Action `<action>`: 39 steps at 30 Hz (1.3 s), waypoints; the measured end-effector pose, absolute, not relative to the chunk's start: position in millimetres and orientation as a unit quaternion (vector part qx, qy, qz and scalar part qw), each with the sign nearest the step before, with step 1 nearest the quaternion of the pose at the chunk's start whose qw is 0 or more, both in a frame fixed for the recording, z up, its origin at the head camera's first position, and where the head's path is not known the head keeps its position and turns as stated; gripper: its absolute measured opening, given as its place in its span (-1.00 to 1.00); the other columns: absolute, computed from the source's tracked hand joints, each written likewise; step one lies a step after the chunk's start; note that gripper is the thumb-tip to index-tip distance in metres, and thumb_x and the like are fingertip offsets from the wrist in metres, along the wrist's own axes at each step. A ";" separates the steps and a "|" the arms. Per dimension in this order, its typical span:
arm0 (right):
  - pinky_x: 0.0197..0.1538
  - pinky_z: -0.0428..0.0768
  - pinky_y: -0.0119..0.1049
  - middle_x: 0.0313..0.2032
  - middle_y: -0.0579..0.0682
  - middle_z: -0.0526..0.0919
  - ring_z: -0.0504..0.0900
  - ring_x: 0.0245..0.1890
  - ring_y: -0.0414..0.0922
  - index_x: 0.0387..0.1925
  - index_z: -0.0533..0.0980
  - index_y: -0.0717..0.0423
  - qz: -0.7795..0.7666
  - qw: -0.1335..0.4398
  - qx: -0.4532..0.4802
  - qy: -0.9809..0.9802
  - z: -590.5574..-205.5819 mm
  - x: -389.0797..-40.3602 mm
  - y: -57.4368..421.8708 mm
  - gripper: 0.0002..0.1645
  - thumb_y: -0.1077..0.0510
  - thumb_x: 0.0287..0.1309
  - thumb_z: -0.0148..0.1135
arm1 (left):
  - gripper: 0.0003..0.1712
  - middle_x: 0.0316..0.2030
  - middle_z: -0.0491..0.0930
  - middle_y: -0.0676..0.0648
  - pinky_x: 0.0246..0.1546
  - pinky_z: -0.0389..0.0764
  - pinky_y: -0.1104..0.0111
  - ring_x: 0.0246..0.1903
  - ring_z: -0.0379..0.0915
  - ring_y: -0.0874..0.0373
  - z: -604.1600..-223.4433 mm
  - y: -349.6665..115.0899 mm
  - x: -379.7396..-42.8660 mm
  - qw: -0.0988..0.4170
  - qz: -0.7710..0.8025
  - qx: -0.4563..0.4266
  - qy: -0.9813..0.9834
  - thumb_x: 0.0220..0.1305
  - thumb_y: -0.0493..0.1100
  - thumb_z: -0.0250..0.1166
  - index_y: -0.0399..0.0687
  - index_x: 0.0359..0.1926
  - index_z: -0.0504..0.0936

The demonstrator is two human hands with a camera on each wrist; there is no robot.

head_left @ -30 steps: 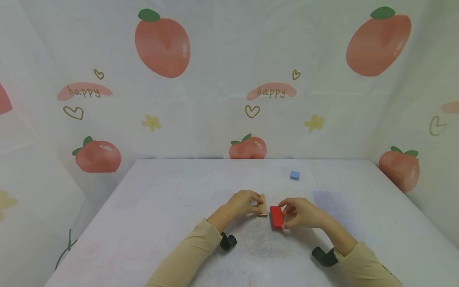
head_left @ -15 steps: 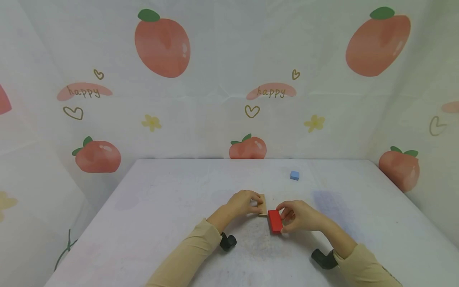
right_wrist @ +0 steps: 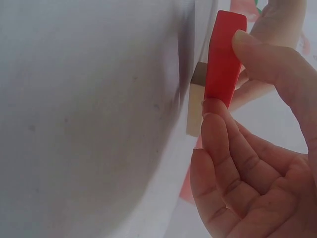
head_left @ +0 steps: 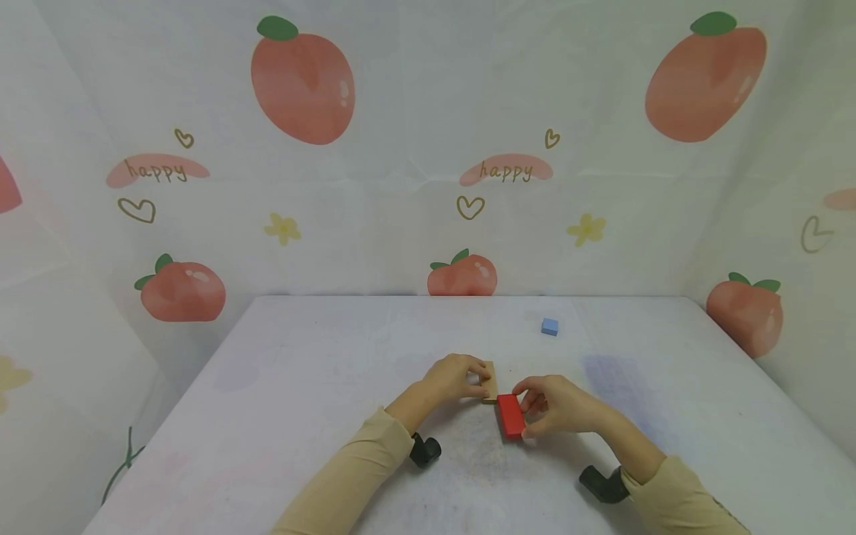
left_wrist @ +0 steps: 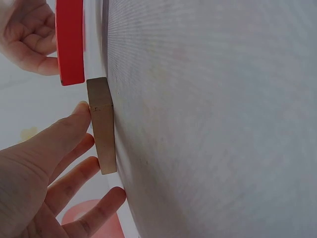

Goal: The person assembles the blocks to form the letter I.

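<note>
A flat wooden building block (head_left: 490, 385) lies on the table. My left hand (head_left: 455, 377) rests thumb and fingertips on its top, fingers spread fairly straight, in the left wrist view. Just in front and to the right, my right hand (head_left: 562, 405) pinches a red rectangular block (head_left: 511, 416), the thumb on its near end and fingers on the far end. The left wrist view has the red block (left_wrist: 70, 42) raised above the table surface, close to the near end of the wooden block (left_wrist: 104, 136). Whether the two blocks touch, I cannot tell.
A small blue block (head_left: 550, 327) sits toward the back right of the white table (head_left: 301, 416). Behind the table hangs a white cloth (head_left: 401, 111) printed with peaches. Black wrist cameras (head_left: 425, 451) stick out below the beige sleeves.
The right hand has brought the red block a little leftward and toward me, so it now sits by the wooden block's near end. My left hand and the wooden block stayed still.
</note>
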State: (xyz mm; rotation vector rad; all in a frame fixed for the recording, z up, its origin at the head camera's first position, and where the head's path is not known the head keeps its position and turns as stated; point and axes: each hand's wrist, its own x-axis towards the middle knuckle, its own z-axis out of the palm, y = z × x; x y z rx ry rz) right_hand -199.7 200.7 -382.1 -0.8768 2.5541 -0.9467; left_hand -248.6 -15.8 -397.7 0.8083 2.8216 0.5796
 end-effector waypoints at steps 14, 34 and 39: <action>-0.19 0.59 -0.48 -0.38 -0.04 0.64 0.58 -0.36 -0.29 -0.09 0.47 0.32 -0.335 0.153 -0.310 0.876 -382.9 -198.7 194.6 -0.40 0.13 -0.20 0.46 | -0.62 0.07 0.59 0.05 0.16 0.45 0.31 0.14 0.45 0.13 -398.4 -16.3 -248.7 0.070 0.201 0.275 0.938 0.05 -0.02 0.40 0.06 -0.06 0.69; -0.23 0.59 -0.50 -0.42 -0.07 0.65 0.58 -0.40 -0.34 -0.10 0.46 0.35 -0.335 0.159 -0.313 0.874 -387.5 -198.1 187.4 -0.37 0.11 -0.21 0.48 | -0.59 0.09 0.58 0.05 0.17 0.44 0.30 0.16 0.44 0.12 -394.9 -16.9 -246.6 0.073 0.202 0.271 0.938 0.04 0.00 0.40 0.05 -0.05 0.68; -0.25 0.59 -0.50 -0.43 -0.05 0.65 0.58 -0.42 -0.36 -0.11 0.47 0.37 -0.337 0.153 -0.319 0.873 -388.5 -197.6 185.0 -0.37 0.12 -0.22 0.49 | -0.59 0.09 0.58 0.05 0.16 0.46 0.30 0.15 0.45 0.12 -394.4 -16.9 -246.8 0.071 0.202 0.271 0.938 0.03 0.00 0.41 0.06 -0.05 0.68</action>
